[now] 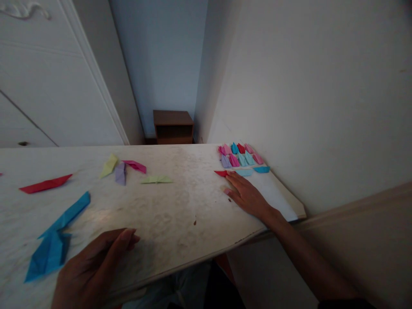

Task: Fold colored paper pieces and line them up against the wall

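Observation:
My right hand [245,194] reaches to the right side of the table, fingers stretched out and palm down. Its fingertips rest on a red folded paper piece [220,173], hiding part of it. Beside that piece lie a light blue folded paper [244,172] and a blue folded paper [262,169]. My left hand [93,266] is at the front left, thumb against curled fingers, with nothing visible in them. Close to it lie two blue folded papers, a wide one [48,253] and a long one [69,214], touching each other.
Several small folded papers [234,160] sit in rows by the wall, near a white sheet [273,193]. Farther left on the white table [180,201] are red [46,184], yellow [109,165], lilac [120,174], magenta [135,166] and pale green [156,179] folded papers.

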The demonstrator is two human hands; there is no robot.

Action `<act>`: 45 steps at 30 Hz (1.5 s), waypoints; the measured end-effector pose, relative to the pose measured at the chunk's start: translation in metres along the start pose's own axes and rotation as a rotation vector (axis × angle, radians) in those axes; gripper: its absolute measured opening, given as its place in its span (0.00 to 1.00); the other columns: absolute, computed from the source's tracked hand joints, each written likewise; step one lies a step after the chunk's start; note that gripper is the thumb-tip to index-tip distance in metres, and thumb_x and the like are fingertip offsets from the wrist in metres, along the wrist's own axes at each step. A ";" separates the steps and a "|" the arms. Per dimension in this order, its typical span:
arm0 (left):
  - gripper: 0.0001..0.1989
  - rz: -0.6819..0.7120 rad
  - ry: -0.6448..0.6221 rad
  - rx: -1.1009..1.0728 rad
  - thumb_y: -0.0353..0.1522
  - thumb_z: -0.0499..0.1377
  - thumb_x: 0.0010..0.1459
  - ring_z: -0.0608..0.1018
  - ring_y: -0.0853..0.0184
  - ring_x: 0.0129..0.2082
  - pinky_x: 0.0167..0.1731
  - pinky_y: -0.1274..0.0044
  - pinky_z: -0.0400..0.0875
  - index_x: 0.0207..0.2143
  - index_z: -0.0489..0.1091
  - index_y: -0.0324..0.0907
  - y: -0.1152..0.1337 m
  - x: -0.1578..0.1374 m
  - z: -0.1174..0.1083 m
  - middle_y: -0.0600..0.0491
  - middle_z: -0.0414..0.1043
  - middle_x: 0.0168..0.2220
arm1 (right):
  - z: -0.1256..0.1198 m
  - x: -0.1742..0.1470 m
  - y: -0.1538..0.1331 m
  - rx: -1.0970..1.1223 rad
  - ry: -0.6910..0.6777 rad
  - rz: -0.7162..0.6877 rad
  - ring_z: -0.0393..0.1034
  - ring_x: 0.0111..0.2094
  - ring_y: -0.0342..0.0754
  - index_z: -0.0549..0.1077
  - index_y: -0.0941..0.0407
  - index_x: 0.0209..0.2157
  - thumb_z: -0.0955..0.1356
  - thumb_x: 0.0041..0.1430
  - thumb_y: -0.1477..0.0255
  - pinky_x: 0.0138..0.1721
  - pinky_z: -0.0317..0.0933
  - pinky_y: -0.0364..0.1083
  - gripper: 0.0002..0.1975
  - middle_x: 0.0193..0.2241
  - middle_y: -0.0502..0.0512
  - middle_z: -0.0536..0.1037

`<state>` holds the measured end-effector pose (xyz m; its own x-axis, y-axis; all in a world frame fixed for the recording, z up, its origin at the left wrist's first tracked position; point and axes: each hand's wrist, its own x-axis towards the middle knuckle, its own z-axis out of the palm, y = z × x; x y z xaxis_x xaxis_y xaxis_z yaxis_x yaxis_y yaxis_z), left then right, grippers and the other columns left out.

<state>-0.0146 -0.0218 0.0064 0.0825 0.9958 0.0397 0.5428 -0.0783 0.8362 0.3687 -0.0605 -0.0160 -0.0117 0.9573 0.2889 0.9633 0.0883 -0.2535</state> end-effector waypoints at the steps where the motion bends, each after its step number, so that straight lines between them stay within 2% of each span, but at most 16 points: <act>1: 0.26 0.007 0.001 0.003 0.59 0.55 0.50 0.79 0.61 0.35 0.36 0.77 0.73 0.28 0.77 0.48 0.000 0.000 0.000 0.56 0.80 0.32 | 0.000 0.000 0.001 -0.001 0.002 -0.001 0.55 0.65 0.59 0.63 0.56 0.63 0.59 0.67 0.56 0.63 0.53 0.62 0.28 0.63 0.64 0.64; 13: 0.27 0.002 -0.007 0.038 0.60 0.53 0.50 0.79 0.63 0.38 0.37 0.80 0.71 0.30 0.77 0.50 -0.004 -0.001 0.001 0.57 0.80 0.34 | -0.002 -0.003 0.007 -0.006 0.017 -0.023 0.57 0.64 0.59 0.64 0.55 0.62 0.59 0.67 0.56 0.63 0.55 0.63 0.28 0.62 0.63 0.64; 19: 0.27 0.002 -0.001 0.051 0.60 0.54 0.50 0.80 0.63 0.35 0.36 0.79 0.72 0.30 0.77 0.49 -0.006 0.001 0.001 0.57 0.80 0.33 | 0.000 0.003 0.001 -0.008 -0.006 -0.068 0.56 0.64 0.57 0.64 0.56 0.62 0.59 0.67 0.55 0.63 0.53 0.62 0.28 0.63 0.63 0.64; 23: 0.27 0.016 0.006 0.047 0.60 0.53 0.50 0.80 0.63 0.35 0.35 0.79 0.72 0.30 0.77 0.50 -0.003 0.001 0.001 0.56 0.80 0.33 | -0.004 0.005 -0.002 -0.026 0.032 -0.079 0.57 0.64 0.57 0.65 0.57 0.61 0.58 0.68 0.57 0.63 0.55 0.60 0.27 0.62 0.63 0.65; 29: 0.28 -0.006 0.005 0.042 0.61 0.53 0.49 0.80 0.61 0.36 0.37 0.77 0.73 0.30 0.77 0.50 -0.004 0.000 0.001 0.56 0.80 0.33 | -0.008 -0.004 0.012 -0.136 0.166 0.047 0.61 0.61 0.60 0.66 0.60 0.60 0.58 0.67 0.57 0.61 0.57 0.63 0.28 0.60 0.68 0.67; 34: 0.26 0.020 -0.015 0.066 0.59 0.54 0.51 0.80 0.63 0.38 0.36 0.79 0.73 0.30 0.77 0.50 -0.017 0.004 0.002 0.58 0.80 0.34 | -0.001 -0.010 0.026 -0.157 0.101 0.123 0.61 0.61 0.62 0.66 0.66 0.59 0.57 0.67 0.54 0.61 0.57 0.63 0.33 0.59 0.73 0.67; 39: 0.25 0.058 -0.004 0.075 0.58 0.54 0.51 0.81 0.64 0.37 0.34 0.80 0.74 0.31 0.77 0.50 -0.030 0.007 0.002 0.58 0.80 0.35 | -0.002 -0.012 0.033 -0.125 0.076 0.129 0.60 0.62 0.60 0.65 0.61 0.61 0.57 0.67 0.54 0.61 0.57 0.62 0.31 0.60 0.68 0.68; 45: 0.25 0.038 0.002 0.072 0.58 0.55 0.52 0.81 0.63 0.39 0.33 0.81 0.74 0.32 0.77 0.50 -0.026 0.005 0.003 0.58 0.81 0.35 | -0.007 -0.015 0.036 -0.095 0.064 0.132 0.59 0.63 0.60 0.65 0.60 0.61 0.58 0.67 0.55 0.62 0.55 0.63 0.30 0.60 0.67 0.67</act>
<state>-0.0259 -0.0146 -0.0163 0.1021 0.9922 0.0717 0.5980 -0.1188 0.7926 0.4057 -0.0731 -0.0229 0.1305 0.9391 0.3178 0.9764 -0.0660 -0.2058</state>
